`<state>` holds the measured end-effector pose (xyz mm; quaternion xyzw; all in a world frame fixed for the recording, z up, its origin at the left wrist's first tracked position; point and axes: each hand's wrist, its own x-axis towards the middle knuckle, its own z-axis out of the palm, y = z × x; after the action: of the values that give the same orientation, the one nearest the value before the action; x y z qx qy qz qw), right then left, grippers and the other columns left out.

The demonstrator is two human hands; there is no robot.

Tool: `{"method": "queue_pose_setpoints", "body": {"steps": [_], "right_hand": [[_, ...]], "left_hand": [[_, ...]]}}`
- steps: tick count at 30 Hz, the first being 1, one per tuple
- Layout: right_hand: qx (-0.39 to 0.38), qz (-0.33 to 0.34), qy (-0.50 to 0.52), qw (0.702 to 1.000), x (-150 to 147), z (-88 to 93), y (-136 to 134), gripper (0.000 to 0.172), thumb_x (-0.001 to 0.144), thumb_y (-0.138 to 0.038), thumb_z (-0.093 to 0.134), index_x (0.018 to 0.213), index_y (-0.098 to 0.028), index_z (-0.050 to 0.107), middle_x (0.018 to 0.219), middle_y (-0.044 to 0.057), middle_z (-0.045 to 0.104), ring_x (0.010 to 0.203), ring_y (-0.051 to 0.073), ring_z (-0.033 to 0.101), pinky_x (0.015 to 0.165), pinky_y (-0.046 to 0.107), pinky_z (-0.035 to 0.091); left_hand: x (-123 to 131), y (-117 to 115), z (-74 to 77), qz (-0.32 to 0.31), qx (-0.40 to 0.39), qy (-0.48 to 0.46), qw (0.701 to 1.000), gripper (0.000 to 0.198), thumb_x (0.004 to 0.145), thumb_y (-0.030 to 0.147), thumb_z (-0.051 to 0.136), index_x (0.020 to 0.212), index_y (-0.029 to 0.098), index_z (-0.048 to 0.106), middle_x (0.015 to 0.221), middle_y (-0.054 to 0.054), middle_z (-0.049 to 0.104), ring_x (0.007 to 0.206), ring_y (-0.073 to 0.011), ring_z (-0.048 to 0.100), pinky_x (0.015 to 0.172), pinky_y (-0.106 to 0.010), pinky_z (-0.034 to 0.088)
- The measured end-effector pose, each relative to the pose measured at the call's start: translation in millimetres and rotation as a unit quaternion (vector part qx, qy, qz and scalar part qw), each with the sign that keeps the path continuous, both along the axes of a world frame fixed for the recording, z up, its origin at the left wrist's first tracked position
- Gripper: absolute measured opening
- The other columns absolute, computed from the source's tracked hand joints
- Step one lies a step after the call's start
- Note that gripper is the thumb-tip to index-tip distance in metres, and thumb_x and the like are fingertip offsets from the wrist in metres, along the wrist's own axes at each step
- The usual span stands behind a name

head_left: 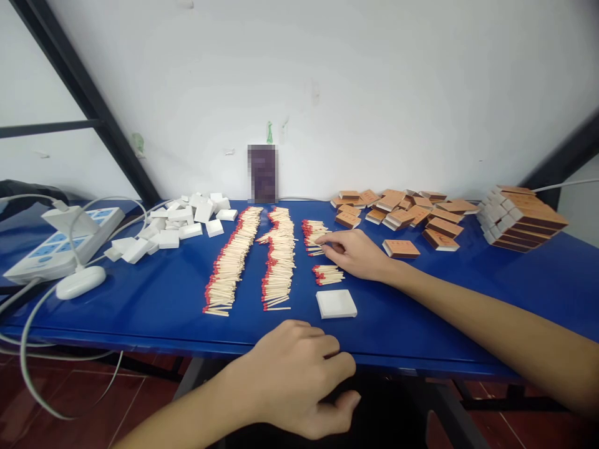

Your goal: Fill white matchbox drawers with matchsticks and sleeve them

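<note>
My right hand (354, 252) reaches across the blue table (154, 305), fingers laid on a small group of red-tipped matches (312, 236). A second little bundle of matches (327, 275) lies just below that hand, and an empty white inner tray (336, 304) sits in front of it. My left hand (299, 374) rests at the table's front edge with fingers curled loosely and nothing visible in them. Two long rows of matches (234, 259) (279, 257) run down the table's middle.
A heap of white inner trays (180, 224) lies back left. Orange matchbox sleeves (402, 212) are scattered back right, with a stack (521, 218) at far right. A white power strip (63, 240), adapter (80, 281) and cables occupy the left end.
</note>
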<state>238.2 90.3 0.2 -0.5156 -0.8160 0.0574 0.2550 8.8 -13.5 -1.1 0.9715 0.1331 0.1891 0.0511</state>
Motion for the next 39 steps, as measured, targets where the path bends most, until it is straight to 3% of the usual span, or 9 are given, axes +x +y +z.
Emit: {"method": "queue_pose_setpoints", "body": {"steps": [17, 39], "right_hand": [[0.007, 0.032, 0.014, 0.999, 1.5, -1.1, 2.0, 0.026, 0.088, -0.023, 0.051, 0.094, -0.019, 0.076, 0.067, 0.000, 0.065, 0.057, 0.012, 0.049, 0.057, 0.026, 0.031], [-0.005, -0.015, 0.013, 1.000, -1.1, 2.2, 0.4, 0.027, 0.087, -0.024, 0.050, 0.095, -0.018, 0.075, 0.062, 0.000, 0.062, 0.055, 0.012, 0.049, 0.057, 0.026, 0.032]], "left_hand": [[0.6, 1.0, -0.5, 0.004, 0.007, -0.010, 1.000, 0.023, 0.082, 0.035, 0.062, 0.069, 0.021, 0.048, 0.059, 0.005, 0.047, 0.051, -0.0123, 0.043, 0.053, -0.029, 0.036], [1.2, 1.3, 1.5, 0.003, 0.002, 0.000, 1.000, 0.025, 0.082, 0.036, 0.063, 0.069, 0.021, 0.048, 0.059, 0.005, 0.046, 0.051, -0.0124, 0.042, 0.052, -0.029, 0.035]]}}
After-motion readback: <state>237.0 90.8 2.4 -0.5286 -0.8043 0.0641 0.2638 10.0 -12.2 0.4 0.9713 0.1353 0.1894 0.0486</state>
